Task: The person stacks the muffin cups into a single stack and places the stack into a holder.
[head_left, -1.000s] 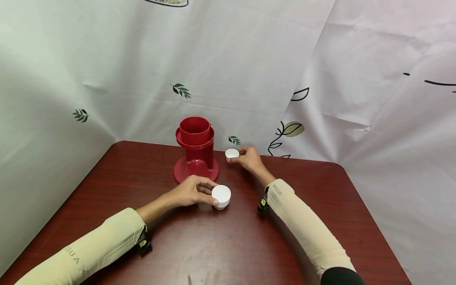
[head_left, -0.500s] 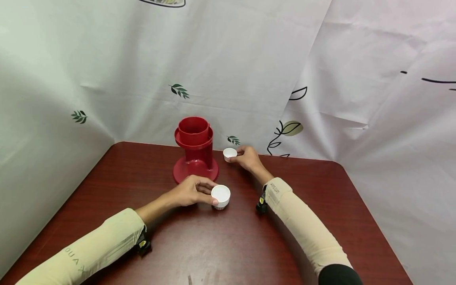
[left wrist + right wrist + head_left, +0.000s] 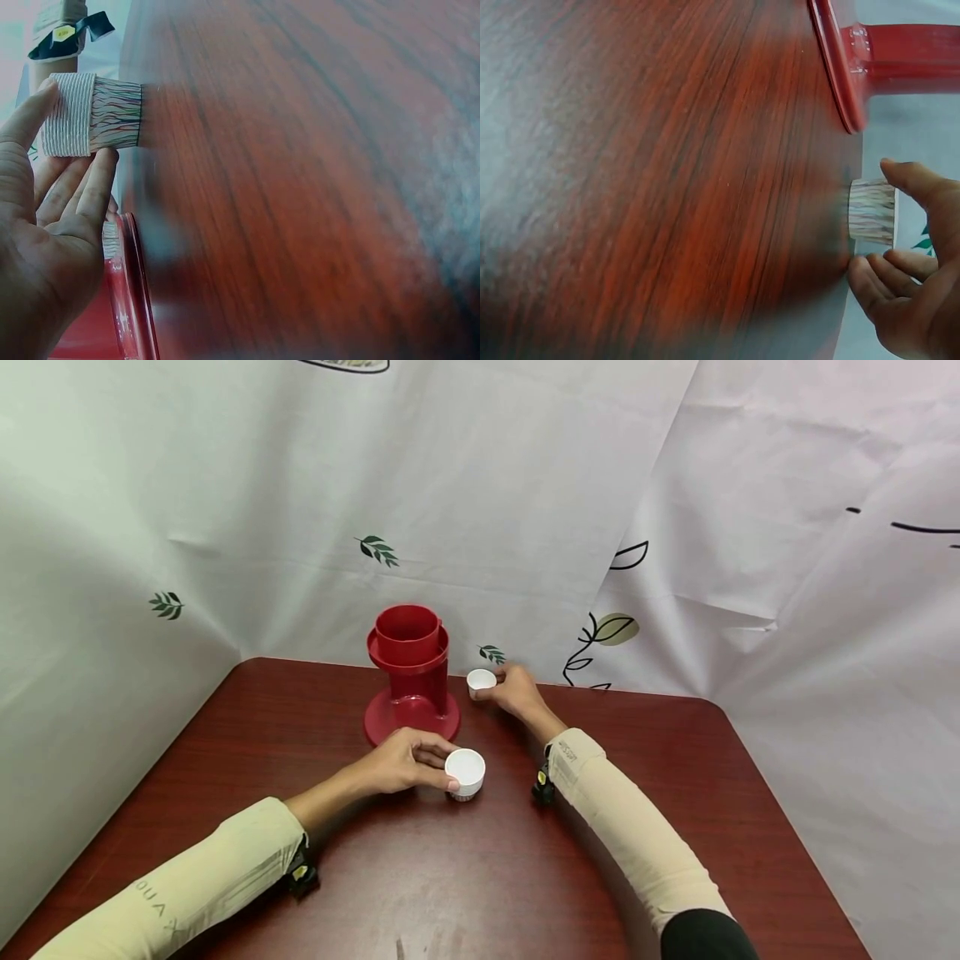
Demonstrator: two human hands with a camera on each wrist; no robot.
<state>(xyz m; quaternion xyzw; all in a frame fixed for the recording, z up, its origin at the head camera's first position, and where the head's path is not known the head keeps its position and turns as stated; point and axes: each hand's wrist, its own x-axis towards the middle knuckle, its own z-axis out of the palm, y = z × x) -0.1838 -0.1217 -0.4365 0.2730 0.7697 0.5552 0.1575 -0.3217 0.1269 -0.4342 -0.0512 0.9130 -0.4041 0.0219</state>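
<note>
Between thumb and fingers, my left hand [image 3: 408, 762] grips a stack of paper cups [image 3: 465, 773] at mid-table. In the left wrist view, the stack [image 3: 91, 115] shows closely nested white rims over a body with wavy coloured lines. Farther back, my right hand [image 3: 517, 690] holds a single small paper cup [image 3: 481, 683] near the table's rear edge. That cup's streaky patterned side [image 3: 872, 211] shows in the right wrist view, with the thumb at one side and the fingers at the other. The cup stands upright, just right of a red stand [image 3: 412, 681].
The red stand has a round base [image 3: 378, 722] and open-topped cylinders, and it stands behind the left hand. A brown wood-grain table [image 3: 480, 877] lies under everything. White printed cloth [image 3: 480, 485] hangs close behind the table and along its sides.
My right hand and its paper cup have shifted slightly left, towards the red stand. The left hand keeps its hold on the stack in the same place.
</note>
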